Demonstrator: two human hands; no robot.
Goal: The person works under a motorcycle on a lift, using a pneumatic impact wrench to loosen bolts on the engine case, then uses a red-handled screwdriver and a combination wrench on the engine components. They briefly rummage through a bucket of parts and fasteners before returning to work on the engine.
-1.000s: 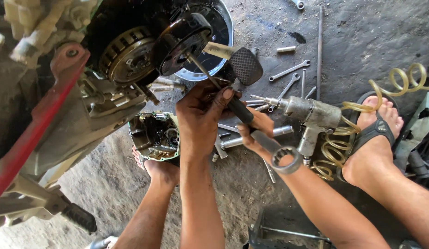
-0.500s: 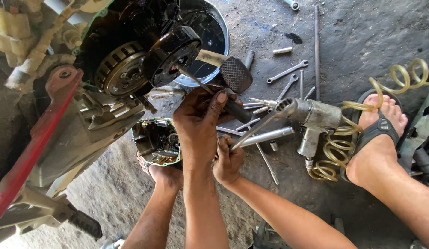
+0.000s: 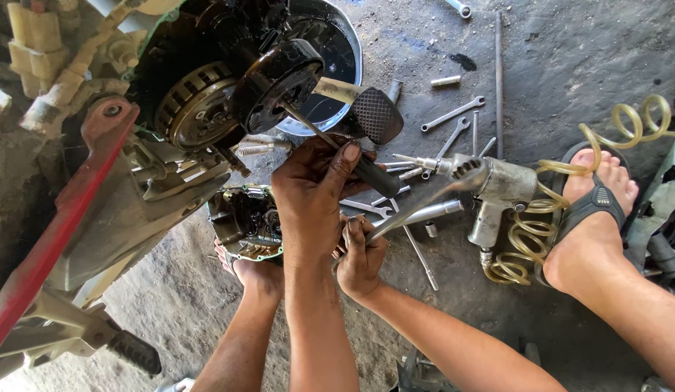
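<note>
Two hands at the engine

Two arms stretch forward. Left hand (image 3: 315, 189) closes around a black-handled tool (image 3: 373, 174) below the round clutch assembly (image 3: 272, 83); right hand (image 3: 360, 254) clasps a ring spanner (image 3: 431, 196), its head raised over the air wrench (image 3: 500, 192)

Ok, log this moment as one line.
left hand: grips screwdriver at engine | right hand: grips ring spanner | floor: air gun

Scattered wrenches (image 3: 453, 115) and air tool (image 3: 497, 190) beside hands

Even, soft daylight — brightest on the grey concrete floor (image 3: 569, 58) beyond the grip; dark engine side shadowed; sharp focus, slight wide-angle edge stretch.
</note>
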